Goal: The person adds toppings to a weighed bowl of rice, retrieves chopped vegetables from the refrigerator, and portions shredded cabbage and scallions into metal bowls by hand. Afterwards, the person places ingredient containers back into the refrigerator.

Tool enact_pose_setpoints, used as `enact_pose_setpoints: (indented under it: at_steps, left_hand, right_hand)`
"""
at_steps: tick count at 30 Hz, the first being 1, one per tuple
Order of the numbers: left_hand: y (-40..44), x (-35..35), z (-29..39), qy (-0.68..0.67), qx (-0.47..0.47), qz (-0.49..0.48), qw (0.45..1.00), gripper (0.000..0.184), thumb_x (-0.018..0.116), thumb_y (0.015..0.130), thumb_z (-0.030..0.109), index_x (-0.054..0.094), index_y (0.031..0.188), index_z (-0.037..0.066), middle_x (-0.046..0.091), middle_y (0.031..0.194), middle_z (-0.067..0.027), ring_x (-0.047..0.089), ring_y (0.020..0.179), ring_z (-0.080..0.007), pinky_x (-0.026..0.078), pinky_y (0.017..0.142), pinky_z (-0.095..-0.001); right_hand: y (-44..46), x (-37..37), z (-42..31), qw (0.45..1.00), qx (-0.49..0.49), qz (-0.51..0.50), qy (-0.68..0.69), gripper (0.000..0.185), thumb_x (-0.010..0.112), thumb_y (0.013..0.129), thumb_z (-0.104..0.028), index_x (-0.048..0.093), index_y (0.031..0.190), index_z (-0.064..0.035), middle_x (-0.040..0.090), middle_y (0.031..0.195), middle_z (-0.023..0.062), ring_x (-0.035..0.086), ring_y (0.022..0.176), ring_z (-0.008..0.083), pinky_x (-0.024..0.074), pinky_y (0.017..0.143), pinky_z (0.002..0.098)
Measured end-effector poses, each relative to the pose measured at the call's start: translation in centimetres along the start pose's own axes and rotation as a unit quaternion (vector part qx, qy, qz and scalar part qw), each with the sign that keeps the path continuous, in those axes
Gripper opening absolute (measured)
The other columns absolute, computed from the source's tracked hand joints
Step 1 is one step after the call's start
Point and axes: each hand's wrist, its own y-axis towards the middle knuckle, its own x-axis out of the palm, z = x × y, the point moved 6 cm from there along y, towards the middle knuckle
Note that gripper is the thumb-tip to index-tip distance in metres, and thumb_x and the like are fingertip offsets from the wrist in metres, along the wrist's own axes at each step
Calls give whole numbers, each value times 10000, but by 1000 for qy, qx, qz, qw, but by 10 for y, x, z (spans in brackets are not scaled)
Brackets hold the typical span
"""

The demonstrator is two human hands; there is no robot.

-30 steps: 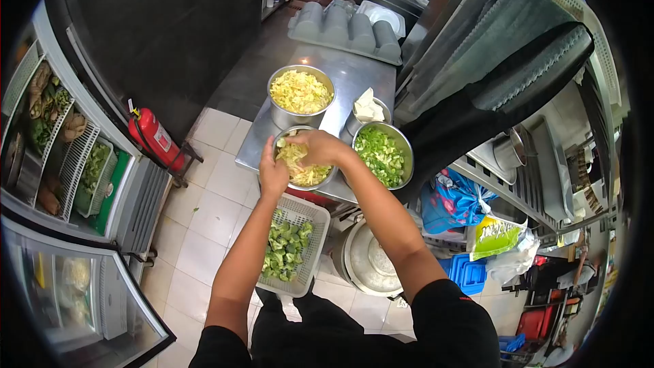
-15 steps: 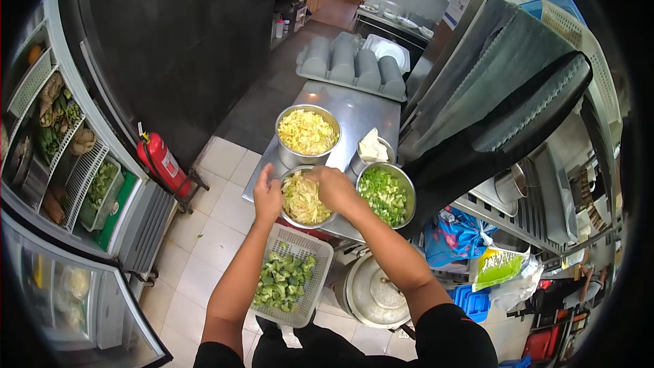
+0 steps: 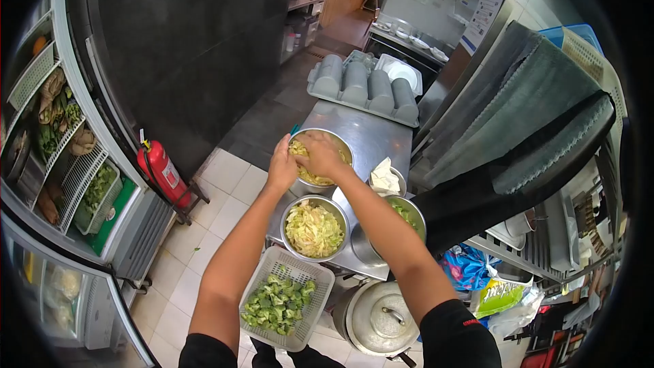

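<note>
My left hand (image 3: 281, 165) is at the left rim of the far steel bowl (image 3: 347, 148), fingers stretched upward. A small teal item (image 3: 294, 129) shows at its fingertips; I cannot tell what it is. My right hand (image 3: 320, 157) lies over the chopped yellow vegetable (image 3: 315, 178) in that bowl, fingers spread and partly hidden. Nearer me stands a second steel bowl of chopped cabbage (image 3: 314, 230). My right forearm partly covers a bowl of chopped greens (image 3: 403, 212). Behind it is a small container with white blocks (image 3: 385, 178).
A pale basket (image 3: 321, 279) of broccoli (image 3: 279, 303) sits below the steel table (image 3: 368, 126). A lidded pot (image 3: 381, 317) stands beside it. Grey moulded trays (image 3: 364, 88) lie at the table's far end. The fridge (image 3: 129, 225) is open at left, near a fire extinguisher (image 3: 163, 172).
Both my hands have moved from the near bowl of cabbage to the far bowl of yellow vegetable. The near bowl is now uncovered. The camera view has shifted.
</note>
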Motion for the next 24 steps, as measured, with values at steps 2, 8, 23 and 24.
enact_pose_setpoints:
  at_steps: [2,8,23,24]
  left_hand:
    - [-2,2,0,13,15,21,1000,508,365,810,-35,374,1317,-66,424,1319,-267,426,1229,-365,330,1038,-375]
    - [-9,1,-4,20,17,58,998,486,342,829,-26,382,1311,-69,441,1306,-259,427,1232,-351,328,1047,-372]
    - [-10,1,-6,34,8,53,998,487,386,817,-41,377,1301,-89,443,1287,-273,437,1203,-383,353,1016,-386]
    - [-10,1,-5,34,6,50,998,484,387,821,-36,378,1302,-86,446,1283,-274,441,1199,-384,355,1014,-388]
  right_hand:
    - [8,9,-7,998,18,-62,-23,310,696,719,-284,652,1003,-168,579,1086,94,468,1111,300,404,889,456]
    - [2,-15,12,983,-32,-177,-18,382,696,705,-283,639,1046,-121,582,1114,128,493,1096,322,404,903,454]
    - [4,-5,42,961,-17,-275,-24,555,681,732,-192,489,1239,-72,586,1089,248,576,1023,349,460,882,404]
    - [5,-4,45,962,-38,-270,11,596,654,763,-244,440,1300,-101,549,1153,275,533,1098,359,435,918,422]
